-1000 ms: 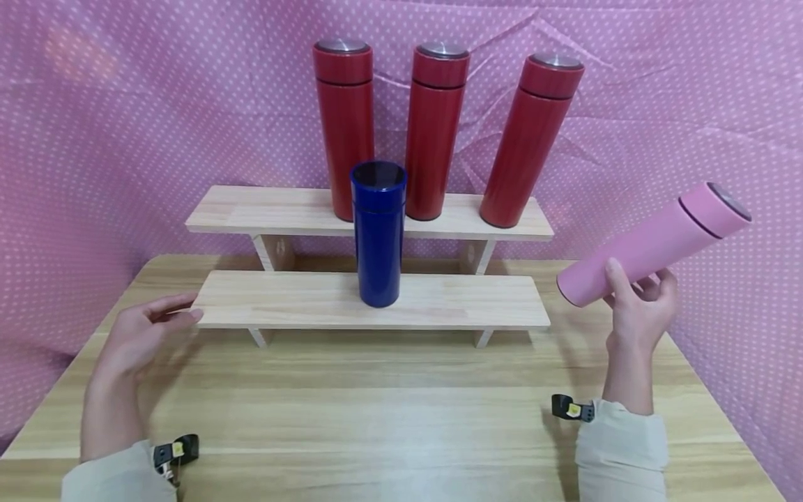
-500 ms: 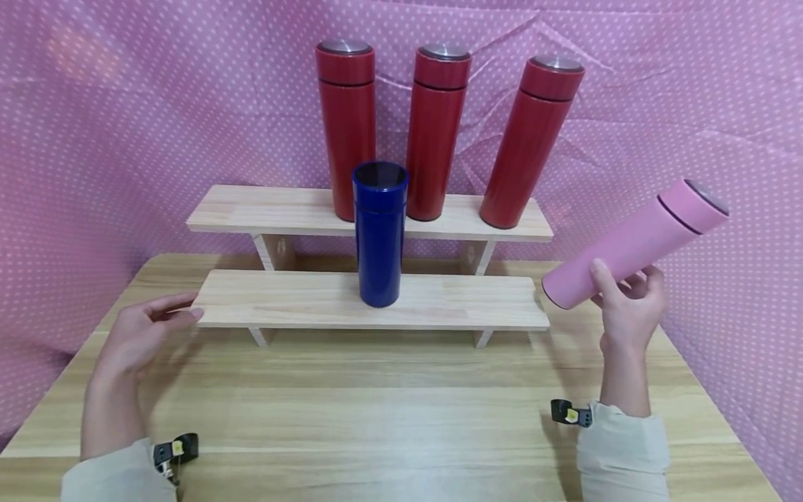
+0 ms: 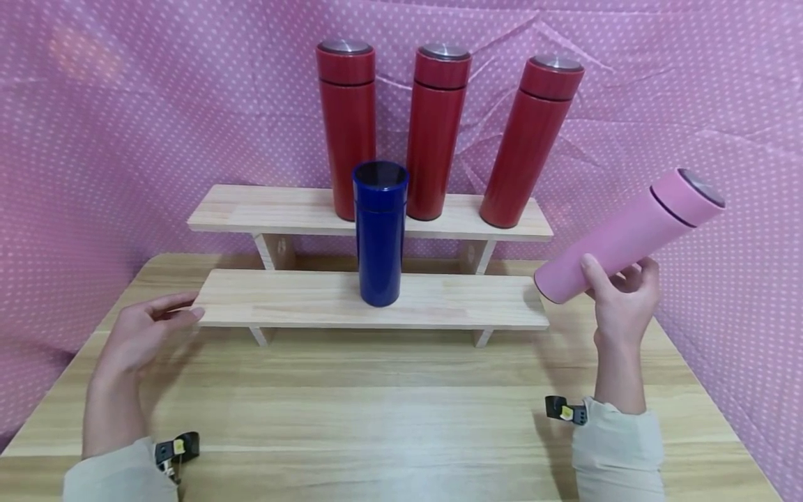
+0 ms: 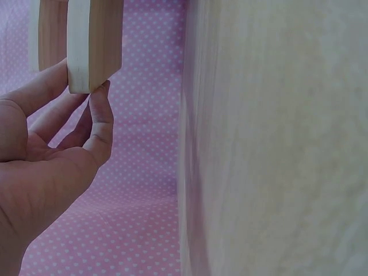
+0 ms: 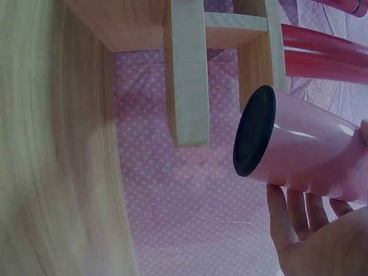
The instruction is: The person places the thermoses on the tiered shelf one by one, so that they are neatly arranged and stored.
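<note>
In the head view a pink thermos flask (image 3: pixel 621 237) leans with its lid up and to the right, gripped near its lower end by my right hand (image 3: pixel 624 307). Its dark base (image 5: pixel 255 132) faces the shelf in the right wrist view, off any surface. My left hand (image 3: pixel 141 335) pinches the left end of the lower wooden shelf (image 3: pixel 282 300), thumb and fingers on opposite faces of the board (image 4: pixel 86 52). On that shelf a blue thermos (image 3: pixel 380 244) stands upright, right of the middle.
Behind, the upper shelf (image 3: pixel 263 209) bears three red thermoses: one on the left (image 3: pixel 346 132), one in the middle (image 3: pixel 437 132) and one on the right (image 3: pixel 532 139). The wooden table (image 3: pixel 351 418) runs up to a pink dotted cloth (image 3: pixel 157 104).
My right hand has carried the pink thermos leftward, closer to the right end of the lower shelf, its lid now slightly higher. My left hand stays put.
</note>
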{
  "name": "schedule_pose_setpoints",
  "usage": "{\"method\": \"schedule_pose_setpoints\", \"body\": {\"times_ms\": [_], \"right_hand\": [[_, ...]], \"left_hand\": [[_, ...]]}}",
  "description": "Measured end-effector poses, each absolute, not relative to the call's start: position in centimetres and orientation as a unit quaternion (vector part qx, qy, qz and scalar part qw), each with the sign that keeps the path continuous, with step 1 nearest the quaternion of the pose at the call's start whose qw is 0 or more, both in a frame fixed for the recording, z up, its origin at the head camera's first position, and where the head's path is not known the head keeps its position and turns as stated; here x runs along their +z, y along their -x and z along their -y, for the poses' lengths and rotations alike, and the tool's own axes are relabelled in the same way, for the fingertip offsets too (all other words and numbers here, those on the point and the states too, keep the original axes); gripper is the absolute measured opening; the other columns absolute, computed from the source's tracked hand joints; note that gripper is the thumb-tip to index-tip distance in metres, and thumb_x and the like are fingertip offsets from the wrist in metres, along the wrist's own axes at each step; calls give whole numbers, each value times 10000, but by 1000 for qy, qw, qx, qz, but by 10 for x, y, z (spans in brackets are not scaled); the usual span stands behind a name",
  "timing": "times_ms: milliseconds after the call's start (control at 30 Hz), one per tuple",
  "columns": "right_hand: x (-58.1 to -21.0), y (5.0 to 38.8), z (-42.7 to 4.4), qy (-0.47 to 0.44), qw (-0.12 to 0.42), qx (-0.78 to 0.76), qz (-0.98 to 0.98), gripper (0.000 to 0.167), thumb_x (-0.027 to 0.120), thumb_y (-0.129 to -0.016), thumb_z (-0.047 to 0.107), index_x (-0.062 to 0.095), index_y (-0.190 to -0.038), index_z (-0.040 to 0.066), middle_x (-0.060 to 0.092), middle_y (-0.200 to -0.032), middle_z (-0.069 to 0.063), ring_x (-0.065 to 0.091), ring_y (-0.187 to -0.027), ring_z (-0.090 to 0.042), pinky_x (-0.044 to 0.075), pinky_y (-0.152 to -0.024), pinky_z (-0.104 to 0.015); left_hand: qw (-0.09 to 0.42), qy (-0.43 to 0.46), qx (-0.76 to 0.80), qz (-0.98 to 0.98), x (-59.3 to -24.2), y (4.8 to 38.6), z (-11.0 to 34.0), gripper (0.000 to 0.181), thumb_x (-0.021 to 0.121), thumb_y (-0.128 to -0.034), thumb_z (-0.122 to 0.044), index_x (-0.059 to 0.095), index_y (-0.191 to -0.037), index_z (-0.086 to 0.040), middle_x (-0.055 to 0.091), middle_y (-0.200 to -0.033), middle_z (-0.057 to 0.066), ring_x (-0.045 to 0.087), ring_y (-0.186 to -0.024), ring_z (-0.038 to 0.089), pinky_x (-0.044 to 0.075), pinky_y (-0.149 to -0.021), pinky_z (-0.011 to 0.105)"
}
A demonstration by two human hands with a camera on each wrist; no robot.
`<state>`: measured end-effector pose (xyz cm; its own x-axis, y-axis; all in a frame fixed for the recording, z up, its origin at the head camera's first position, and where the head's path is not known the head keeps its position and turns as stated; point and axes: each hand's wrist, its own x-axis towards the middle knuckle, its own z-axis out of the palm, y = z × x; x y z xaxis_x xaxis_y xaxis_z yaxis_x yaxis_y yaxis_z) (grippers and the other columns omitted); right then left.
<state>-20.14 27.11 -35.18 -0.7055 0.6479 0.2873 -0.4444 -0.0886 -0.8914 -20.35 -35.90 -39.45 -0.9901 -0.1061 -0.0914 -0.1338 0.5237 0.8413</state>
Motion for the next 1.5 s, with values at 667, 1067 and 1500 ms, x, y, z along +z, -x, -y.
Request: {"method": "schedule_pose_setpoints", "body": {"times_ms": [667, 1067, 1500], "right_hand": [[-343, 200, -250, 54, 363, 717, 593, 501, 819, -770, -83, 600, -1188, 87, 648, -1083, -135, 619, -850, -205, 585, -650, -235], [-343, 207, -232, 58, 336, 676, 653, 539, 851, -767, 1, 590, -1217, 141, 649, -1109, -65, 576, -949, -209, 486, -795, -293], [-344, 212, -214, 47, 315, 638, 702, 556, 866, -774, 67, 599, -1251, 175, 639, -1136, -35, 587, -994, -204, 459, -853, -294]], "left_hand": [[5, 61, 499, -864, -396, 203, 359, 632, 731, -951, -380, 550, -1448, -35, 550, -1019, -339, 510, -945, -130, 428, -757, 66], [7, 65, 492, -868, -396, 203, 359, 651, 726, -951, -396, 539, -1454, -29, 550, -1033, -331, 501, -953, -127, 427, -754, 67], [16, 71, 478, -875, -395, 204, 360, 670, 710, -952, -440, 529, -1474, -61, 562, -1141, -244, 461, -1000, -109, 407, -756, 60]]}}
